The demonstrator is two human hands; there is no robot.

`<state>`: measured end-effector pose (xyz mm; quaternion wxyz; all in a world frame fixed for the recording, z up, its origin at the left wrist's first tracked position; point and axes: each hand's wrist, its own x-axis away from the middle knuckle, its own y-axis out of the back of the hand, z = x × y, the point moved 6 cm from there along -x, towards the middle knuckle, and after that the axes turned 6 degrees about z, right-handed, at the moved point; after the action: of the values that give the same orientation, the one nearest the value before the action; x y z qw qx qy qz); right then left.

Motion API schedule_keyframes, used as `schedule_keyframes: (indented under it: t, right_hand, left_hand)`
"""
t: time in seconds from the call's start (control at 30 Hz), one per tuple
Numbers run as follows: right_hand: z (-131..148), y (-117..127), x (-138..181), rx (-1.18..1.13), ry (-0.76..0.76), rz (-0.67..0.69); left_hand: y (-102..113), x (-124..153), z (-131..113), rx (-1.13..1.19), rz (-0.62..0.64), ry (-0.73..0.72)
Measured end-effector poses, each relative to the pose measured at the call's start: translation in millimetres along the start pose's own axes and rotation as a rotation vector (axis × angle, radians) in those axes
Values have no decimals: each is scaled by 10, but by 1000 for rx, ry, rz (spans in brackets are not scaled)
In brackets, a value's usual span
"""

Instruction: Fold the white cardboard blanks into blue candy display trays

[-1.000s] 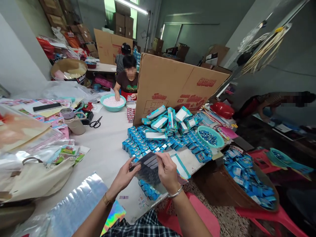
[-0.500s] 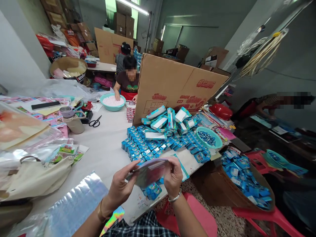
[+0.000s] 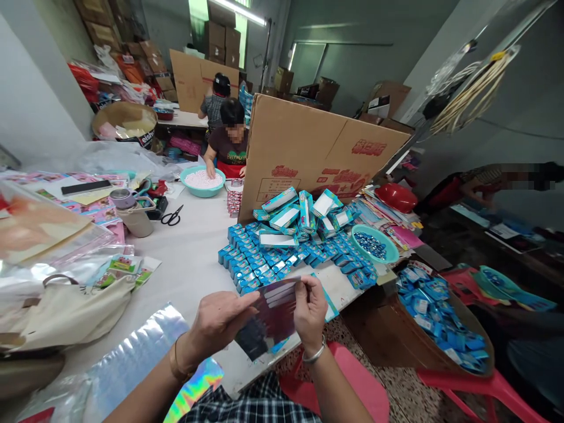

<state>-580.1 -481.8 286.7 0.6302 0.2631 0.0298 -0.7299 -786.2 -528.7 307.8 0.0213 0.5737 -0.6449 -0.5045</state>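
Observation:
In front of me a thin, shiny reflective sheet [image 3: 277, 311] is held tilted over the table's front edge, with dark and reddish reflections on it. My right hand [image 3: 309, 308] pinches its upper right edge between thumb and fingers. At the left edge, my left hand [image 3: 222, 320] has its fingers together against the sheet; its thumb is mostly hidden. Just beyond stand rows of small blue boxes [image 3: 251, 258]. Longer blue cartons with white panels [image 3: 278, 239] are heaped on top of them. A silvery holographic sheet [image 3: 136, 358] lies to the left.
A large cardboard panel [image 3: 308, 147] stands behind the boxes. Black-handled scissors [image 3: 171, 216], a tumbler [image 3: 136, 220] and a cloth bag [image 3: 83, 311] lie left. At right are a teal bowl [image 3: 391, 249] and a carton of blue packs [image 3: 379, 335]. A co-worker [image 3: 229, 141] sits opposite.
The sheet has turned from nearly edge-on to facing me more, showing its reflective surface. My left hand has shifted slightly left, its fingers straighter. The right hand keeps its pinch.

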Motion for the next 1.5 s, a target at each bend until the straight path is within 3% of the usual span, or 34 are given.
schedule_keyframes:
  t: [0.07,0.17,0.37,0.57,0.73,0.97,1.23,1.37,1.5]
  right_hand:
    - [0,-33,-92,-40,-62,82]
    - [12,-19,-244,-86,-107,116]
    - [5,184,-428,-115,-117,-51]
    - [21,269,-330,-89,-49,-213]
    - [74,305,-191,-23,59,-327]
    - [230,313,-132,54,127,-421]
    - [122,208,-128,32,151,-395]
    - [59,205,-198,70,160,-271]
    - [109,125,-272,125,182,30]
  left_hand:
    - [7,-36,-9,-12,32,-24]
    - [81,-75,38,43,-37,68]
    - [204,-30,200,124,-305,319]
    - [127,-52,215,295,-391,435]
    - [123,-99,147,363,-471,443]
    - [-115,-64,-4,299,-434,427]
    - [-316,-73,-217,262,-393,395]
    - [-319,104,-70,371,-423,434]
    - [-300,103,202,652,-107,569]
